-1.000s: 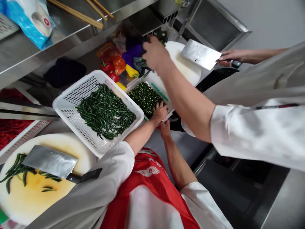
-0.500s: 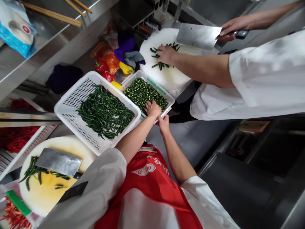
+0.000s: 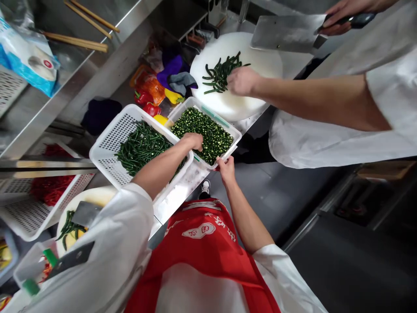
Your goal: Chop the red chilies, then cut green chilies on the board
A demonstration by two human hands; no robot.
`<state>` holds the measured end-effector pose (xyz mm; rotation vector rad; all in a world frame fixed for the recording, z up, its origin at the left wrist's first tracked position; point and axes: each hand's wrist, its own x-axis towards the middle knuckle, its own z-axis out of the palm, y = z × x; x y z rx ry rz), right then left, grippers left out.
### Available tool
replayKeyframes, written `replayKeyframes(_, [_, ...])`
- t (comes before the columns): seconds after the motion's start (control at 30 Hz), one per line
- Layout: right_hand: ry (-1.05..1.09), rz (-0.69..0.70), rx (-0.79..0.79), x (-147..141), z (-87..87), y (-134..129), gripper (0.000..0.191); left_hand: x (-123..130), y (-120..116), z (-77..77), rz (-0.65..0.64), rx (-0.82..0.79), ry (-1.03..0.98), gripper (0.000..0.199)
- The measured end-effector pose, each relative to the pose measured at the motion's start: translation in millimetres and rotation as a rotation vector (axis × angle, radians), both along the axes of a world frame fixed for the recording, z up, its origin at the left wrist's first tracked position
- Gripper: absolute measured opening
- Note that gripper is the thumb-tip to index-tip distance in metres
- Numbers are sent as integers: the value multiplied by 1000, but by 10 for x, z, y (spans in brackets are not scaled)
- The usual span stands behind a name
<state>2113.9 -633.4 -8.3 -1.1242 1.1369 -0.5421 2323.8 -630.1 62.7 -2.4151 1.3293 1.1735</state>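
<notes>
A clear plastic container [image 3: 235, 138] holds finely chopped green chillies [image 3: 202, 132]. Inside its near-left side, my left hand [image 3: 193, 141] reaches down against the chopped pieces with curled fingers; whatever they close on is hidden. My right hand [image 3: 226, 168] pinches the container's near corner, thumb up along the rim. Left of it stands a white perforated basket [image 3: 103, 138] of long whole green chillies [image 3: 140, 148], partly covered by my left forearm. Below my left sleeve, a cleaver [image 3: 86, 213] lies on a round cutting board [image 3: 97, 195] beside some cut chillies [image 3: 69, 228].
A co-worker's hand [image 3: 244, 80] rests by green chillies on another round board [image 3: 234, 106]; the other hand holds a cleaver [image 3: 286, 32]. Red peppers [image 3: 152, 108] and a purple cloth [image 3: 169, 69] lie behind the container. A basket of red chillies [image 3: 54, 191] stands at left.
My left hand has moved left across the chopped chillies, its fingers now curled instead of spread. My right hand stays on the corner. The co-worker's cleaver has moved up and right.
</notes>
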Motion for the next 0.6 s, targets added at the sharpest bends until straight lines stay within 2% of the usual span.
replayKeyframes(0.1, [7,-43,-12,30,-4,28,44,347,-62,-30,-61,-20,-55,25])
replayKeyframes(0.2, [12,-84,-24,60,-29,73,43,528,-120,-43,-71,-182,-137,15])
replayKeyframes(0.27, [8,-109,-22,82,-55,110,43,583,-188,-57,-26,-271,-216,24])
replayKeyframes(0.33, [-6,-137,-16,109,-78,157,44,567,-283,-89,46,-300,-274,41])
replayKeyframes(0.4, [-20,-177,-13,138,-87,210,44,441,-385,-139,124,-281,-273,58])
replayKeyframes(0.47, [-23,-220,-14,166,-80,266,43,192,-463,-192,160,-263,-231,64])
replayKeyframes(0.53, [-19,-266,-18,184,-66,315,43,-139,-490,-230,123,-289,-171,65])
replayKeyframes(0.6, [-16,-317,-27,193,-60,361,42,-466,-452,-250,23,-328,-97,64])
